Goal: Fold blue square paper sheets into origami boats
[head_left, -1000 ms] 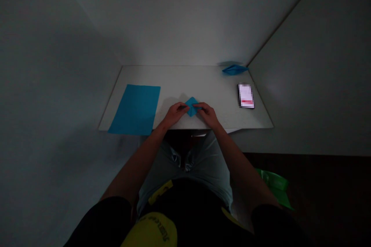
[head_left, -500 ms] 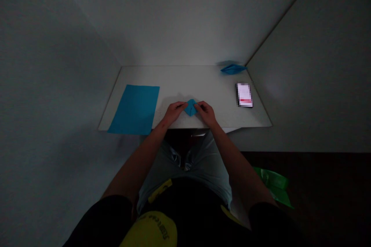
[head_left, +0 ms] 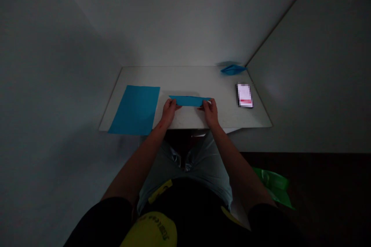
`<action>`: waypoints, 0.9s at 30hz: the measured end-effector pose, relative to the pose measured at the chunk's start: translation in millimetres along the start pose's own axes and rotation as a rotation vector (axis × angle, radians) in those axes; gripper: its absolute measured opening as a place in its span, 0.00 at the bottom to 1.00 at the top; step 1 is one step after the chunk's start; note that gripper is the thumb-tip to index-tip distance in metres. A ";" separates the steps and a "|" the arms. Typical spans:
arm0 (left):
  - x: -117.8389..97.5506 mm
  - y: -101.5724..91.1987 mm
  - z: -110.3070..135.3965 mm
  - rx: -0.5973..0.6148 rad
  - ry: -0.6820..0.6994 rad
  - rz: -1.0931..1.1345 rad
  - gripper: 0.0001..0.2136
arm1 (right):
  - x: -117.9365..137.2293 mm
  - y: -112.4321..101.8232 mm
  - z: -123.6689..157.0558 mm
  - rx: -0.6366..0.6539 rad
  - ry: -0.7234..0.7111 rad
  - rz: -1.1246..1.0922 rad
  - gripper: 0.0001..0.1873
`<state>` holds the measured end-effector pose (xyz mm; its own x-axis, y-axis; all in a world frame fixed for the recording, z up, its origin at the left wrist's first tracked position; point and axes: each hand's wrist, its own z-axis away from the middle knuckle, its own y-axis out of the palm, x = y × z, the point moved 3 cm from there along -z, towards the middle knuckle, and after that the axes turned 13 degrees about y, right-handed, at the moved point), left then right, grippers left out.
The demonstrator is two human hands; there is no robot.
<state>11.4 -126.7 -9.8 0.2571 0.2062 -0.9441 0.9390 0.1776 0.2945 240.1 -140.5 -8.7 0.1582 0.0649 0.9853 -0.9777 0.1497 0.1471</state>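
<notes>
A piece of folded blue paper (head_left: 189,101), now a long narrow band, stretches between my two hands just above the table's front half. My left hand (head_left: 169,111) pinches its left end, thumb on the near face. At the other end my right hand (head_left: 210,111) grips the band between thumb and fingers. Some fingertips of both hands are hidden behind the paper. Left of my left hand lies a flat sheet of blue paper (head_left: 135,110), its near edge reaching slightly past the table's front.
The white table (head_left: 185,77) meets walls at the back and right. A folded blue paper boat (head_left: 233,70) rests in its back right corner, with a phone (head_left: 244,95) nearer me. Something shiny and green (head_left: 275,187) lies below on the right.
The paper between my hands has gone from a small compact diamond shape to a long flat band. My hands have moved apart, left and right.
</notes>
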 end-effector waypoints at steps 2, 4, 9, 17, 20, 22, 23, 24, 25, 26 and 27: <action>-1.0 -0.2 0.6 -0.018 0.012 -0.016 0.22 | -1.5 -0.1 -0.7 0.005 0.021 0.013 0.28; -4.8 0.8 2.3 0.006 0.026 -0.052 0.21 | -1.8 -0.6 -0.8 -0.001 0.035 0.011 0.28; -18.2 3.6 8.7 0.143 0.024 -0.216 0.24 | 3.9 1.2 3.5 0.073 0.027 0.033 0.31; -19.9 -1.7 11.8 0.109 0.016 -0.380 0.31 | 12.9 -3.7 9.9 -0.002 -0.052 0.214 0.25; -18.4 1.1 14.0 0.125 0.067 -0.334 0.34 | 22.8 -10.7 12.8 -0.019 -0.135 0.351 0.22; -16.9 3.0 15.6 0.146 0.076 -0.312 0.33 | 34.9 -14.2 16.1 0.001 -0.233 0.506 0.19; -16.3 3.6 16.2 0.160 0.082 -0.308 0.33 | 42.0 -15.3 17.6 0.000 -0.286 0.596 0.17; -15.8 4.3 16.4 0.181 0.090 -0.309 0.33 | 48.9 -15.5 18.6 -0.003 -0.333 0.687 0.16; -15.4 4.7 16.5 0.201 0.099 -0.314 0.33 | 55.2 -14.7 18.8 0.000 -0.365 0.776 0.15; -15.0 4.9 16.4 0.218 0.105 -0.320 0.33 | 60.5 -12.7 18.1 0.017 -0.382 0.858 0.14; -14.7 4.9 16.2 0.233 0.105 -0.323 0.34 | 64.6 -9.8 16.5 0.050 -0.385 0.930 0.14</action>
<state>16.0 -144.5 3.2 -0.0732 0.2748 -0.9587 0.9973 0.0297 -0.0676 257.7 -154.0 54.9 -0.7170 -0.1899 0.6707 -0.6966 0.1596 -0.6995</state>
